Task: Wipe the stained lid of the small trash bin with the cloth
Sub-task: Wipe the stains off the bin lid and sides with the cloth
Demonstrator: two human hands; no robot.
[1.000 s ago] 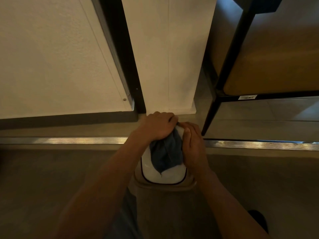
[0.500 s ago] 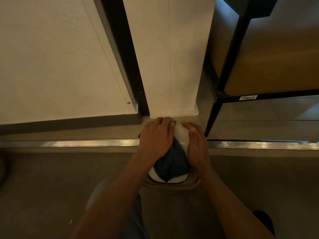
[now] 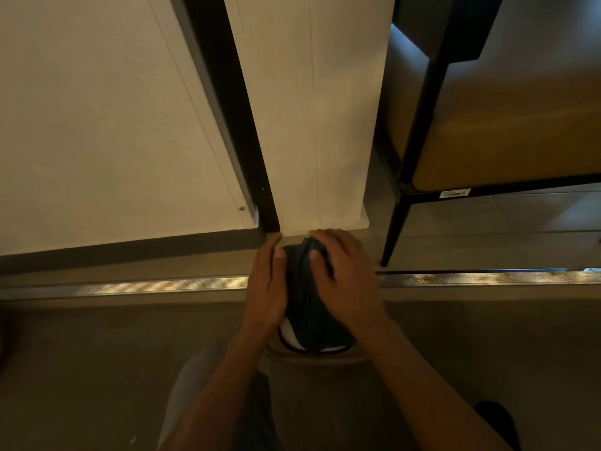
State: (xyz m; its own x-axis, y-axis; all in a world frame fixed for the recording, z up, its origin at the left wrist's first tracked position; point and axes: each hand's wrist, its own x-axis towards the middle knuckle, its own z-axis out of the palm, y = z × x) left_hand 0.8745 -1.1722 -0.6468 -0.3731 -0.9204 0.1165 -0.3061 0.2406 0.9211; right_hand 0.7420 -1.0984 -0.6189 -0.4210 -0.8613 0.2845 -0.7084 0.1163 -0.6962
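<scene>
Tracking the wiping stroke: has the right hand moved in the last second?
Yes. The right hand has shifted left, away from the black furniture leg, from beside the lid onto the cloth.

white wall panels (image 3: 97, 125), black vertical frame strip (image 3: 234, 118), metal floor threshold strip (image 3: 146, 286), grey floor (image 3: 81, 369), black-framed tan chair (image 3: 507, 148), dim warm light

Dark blue cloth (image 3: 309, 307) over white, dark-rimmed lid (image 3: 287, 335); tan bin (image 3: 312, 362); black-framed mustard chair (image 3: 507, 148).
</scene>
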